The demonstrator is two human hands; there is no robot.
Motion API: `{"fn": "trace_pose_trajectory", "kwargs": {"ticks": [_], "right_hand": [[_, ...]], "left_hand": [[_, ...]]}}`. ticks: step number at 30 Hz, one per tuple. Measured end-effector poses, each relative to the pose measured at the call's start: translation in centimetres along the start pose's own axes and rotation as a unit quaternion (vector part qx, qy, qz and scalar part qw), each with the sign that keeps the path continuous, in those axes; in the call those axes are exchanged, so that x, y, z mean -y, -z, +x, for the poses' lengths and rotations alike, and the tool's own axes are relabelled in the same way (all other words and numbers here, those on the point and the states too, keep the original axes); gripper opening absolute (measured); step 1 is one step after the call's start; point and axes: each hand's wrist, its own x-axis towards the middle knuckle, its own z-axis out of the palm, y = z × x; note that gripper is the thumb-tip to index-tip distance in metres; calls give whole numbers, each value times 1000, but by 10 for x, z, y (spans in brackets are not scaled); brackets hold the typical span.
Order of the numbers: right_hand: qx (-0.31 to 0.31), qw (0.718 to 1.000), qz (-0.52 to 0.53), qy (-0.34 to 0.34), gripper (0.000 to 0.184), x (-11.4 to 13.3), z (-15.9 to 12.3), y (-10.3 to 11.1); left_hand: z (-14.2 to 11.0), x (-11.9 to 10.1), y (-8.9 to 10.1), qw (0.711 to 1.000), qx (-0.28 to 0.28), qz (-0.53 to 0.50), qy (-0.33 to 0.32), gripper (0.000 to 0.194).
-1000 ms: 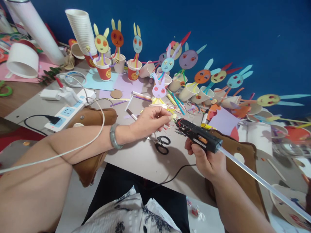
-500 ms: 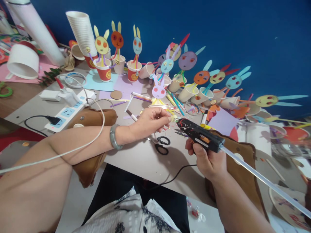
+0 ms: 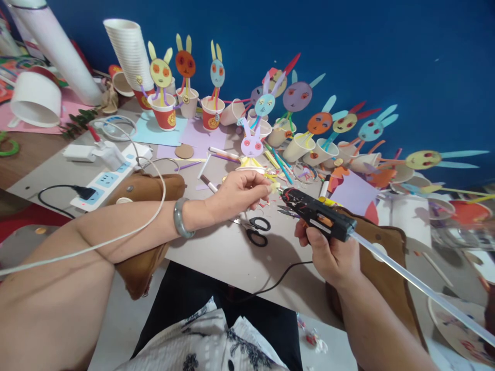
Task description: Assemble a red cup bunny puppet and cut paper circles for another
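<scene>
My right hand point(image 3: 327, 252) is wrapped round a black hot glue gun point(image 3: 317, 212), with a long clear glue stick point(image 3: 413, 281) running out of its back end. The gun's nozzle touches or nearly touches a small pale yellow piece point(image 3: 274, 186), perhaps paper. My left hand point(image 3: 243, 190) pinches that piece between thumb and fingertips, which hide part of it. Just behind the left hand stands a paper cup with a purple paper rabbit head point(image 3: 252, 145). Black-handled scissors point(image 3: 257, 232) lie on the table below the hands.
Several paper-cup rabbits point(image 3: 297, 96) line the blue wall. A power strip point(image 3: 112, 178) with plugs and cables sits at left, and a white cable point(image 3: 157, 206) crosses over my left arm. Brown cushioned pads point(image 3: 381, 268) lie by both arms. A cup stack point(image 3: 126, 51) stands at back left.
The glue gun has shifted very slightly right, and its nozzle stays by the yellow piece. My left hand keeps its pinch almost unmoved. The view has shifted slightly.
</scene>
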Motion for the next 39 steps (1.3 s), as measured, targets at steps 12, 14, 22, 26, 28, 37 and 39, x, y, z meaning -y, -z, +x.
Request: {"fn": "trace_pose_trajectory", "kwargs": {"ticks": [12, 14, 22, 26, 28, 37, 39], "right_hand": [[5, 1000, 4, 12, 44, 2, 0, 0], [10, 1000, 4, 17, 44, 3, 0, 1], [-4, 999, 11, 31, 40, 0, 1, -1], [-7, 999, 1, 36, 41, 0, 1, -1], [-12, 999, -3, 35, 41, 0, 1, -1], [-11, 999, -6, 34, 42, 0, 1, 0], [-17, 999, -9, 37, 42, 1, 2, 0]], "left_hand": [[0, -2, -1, 1000, -1, 3, 17, 14], [0, -1, -1, 1000, 1, 1, 11, 15], [1, 2, 1, 1000, 7, 0, 7, 15], [0, 2, 1, 1000, 4, 1, -1, 16], [0, 2, 1, 1000, 3, 4, -2, 15], [2, 5, 1, 1000, 7, -6, -3, 15], [2, 5, 2, 1000, 7, -6, -1, 15]]}}
